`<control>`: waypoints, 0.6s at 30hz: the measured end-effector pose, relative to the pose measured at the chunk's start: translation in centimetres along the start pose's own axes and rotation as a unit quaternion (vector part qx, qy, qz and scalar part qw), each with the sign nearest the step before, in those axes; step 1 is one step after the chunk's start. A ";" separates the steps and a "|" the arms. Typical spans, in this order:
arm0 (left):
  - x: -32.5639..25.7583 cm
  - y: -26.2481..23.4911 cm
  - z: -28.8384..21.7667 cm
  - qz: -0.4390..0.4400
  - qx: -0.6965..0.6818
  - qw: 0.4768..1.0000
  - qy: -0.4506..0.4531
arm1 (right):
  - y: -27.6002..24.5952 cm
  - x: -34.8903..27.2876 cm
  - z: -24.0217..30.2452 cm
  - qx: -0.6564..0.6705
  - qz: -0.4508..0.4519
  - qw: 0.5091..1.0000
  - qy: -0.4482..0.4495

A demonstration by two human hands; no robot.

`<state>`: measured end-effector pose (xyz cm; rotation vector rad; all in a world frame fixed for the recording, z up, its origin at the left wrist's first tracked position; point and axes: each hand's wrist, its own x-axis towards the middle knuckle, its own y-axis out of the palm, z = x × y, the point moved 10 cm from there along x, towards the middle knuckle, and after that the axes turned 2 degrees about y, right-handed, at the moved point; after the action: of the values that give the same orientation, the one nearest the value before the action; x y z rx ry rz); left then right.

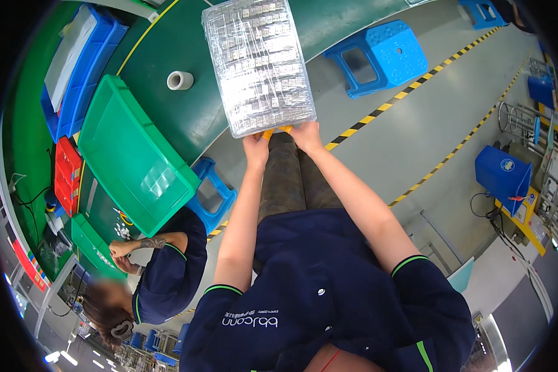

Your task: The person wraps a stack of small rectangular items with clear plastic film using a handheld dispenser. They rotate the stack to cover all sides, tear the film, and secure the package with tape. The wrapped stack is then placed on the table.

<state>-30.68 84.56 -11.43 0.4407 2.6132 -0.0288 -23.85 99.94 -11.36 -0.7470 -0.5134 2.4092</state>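
Observation:
A clear plastic tray (260,68) wrapped in shiny stretch film lies at the top middle, partly over the green table. Rows of small silvery connectors with cables show through its film. My left hand (255,149) grips the near edge at its left part. Close beside it, my right hand (305,135) holds the same edge farther right. Yellow-orange coverings show on some fingertips; the fingers under the tray are hidden. A white roll (186,80) stands on the table left of the tray.
Left of me is a large green bin (136,155), with blue trays (84,68) and red bins (67,177) beyond. A co-worker (173,273) handles small white parts at lower left. Blue stools (390,56) (214,195) stand by the table. Striped tape (378,111) crosses the floor.

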 end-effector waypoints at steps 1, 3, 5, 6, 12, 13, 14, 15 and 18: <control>0.1 0.1 -0.2 0.005 -0.006 1.000 -0.008 | 0.3 0.1 0.2 0.079 0.023 0.997 -0.001; 0.8 -0.2 0.5 -0.009 -0.008 1.000 -0.003 | 0.7 0.3 0.8 0.234 0.066 0.970 -0.002; 1.0 -0.2 0.4 -0.015 0.008 1.000 0.004 | 1.5 1.1 0.1 0.208 0.101 0.973 0.008; 0.6 0.0 -0.1 -0.024 0.006 0.999 -0.029 | 1.9 1.6 -0.3 0.195 0.118 0.974 0.013; -3.1 -1.9 4.1 -0.038 -0.093 0.972 -0.211 | 3.2 1.7 -2.4 0.114 0.150 0.981 -0.034; -4.8 -1.1 4.5 0.015 -0.126 0.951 -0.282 | 3.8 2.1 -4.2 0.110 0.153 0.982 -0.030; -5.6 0.0 2.5 0.039 -0.183 0.944 -0.271 | 4.1 2.7 -6.4 0.086 0.132 0.983 -0.090; -6.3 0.8 0.1 0.053 -0.240 0.935 -0.257 | 4.6 3.1 -6.8 0.091 0.138 0.983 -0.076; -6.0 3.3 -3.4 0.069 -0.454 0.845 -0.275 | 5.2 3.5 -4.6 0.137 0.204 0.969 -0.017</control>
<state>-26.20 86.15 -5.45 0.2099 1.7440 0.9442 -25.56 98.90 -18.88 -0.7440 -0.0305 2.7980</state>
